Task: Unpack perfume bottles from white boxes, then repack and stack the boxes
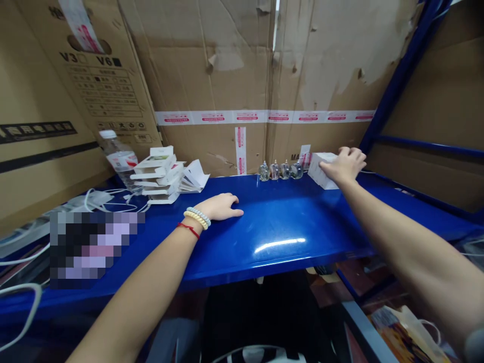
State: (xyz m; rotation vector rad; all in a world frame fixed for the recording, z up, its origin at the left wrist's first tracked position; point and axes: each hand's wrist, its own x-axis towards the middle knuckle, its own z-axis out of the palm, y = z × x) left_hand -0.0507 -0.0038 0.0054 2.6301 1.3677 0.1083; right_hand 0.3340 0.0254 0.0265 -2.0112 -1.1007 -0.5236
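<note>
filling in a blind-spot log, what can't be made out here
All head view:
White box: right end, behind the right hand.
Water bottle: part of its lower side, behind stacked boxes.
Glass bottles: contents, too small.
Things under the pixelated patch: masked.

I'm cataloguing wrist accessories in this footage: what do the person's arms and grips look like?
The left forearm wears a grey-blue twisted band, a pale yellow band and a thin red cord near the wrist. The right forearm shows no band. Neither left grip nor right grip is gloved.
</note>
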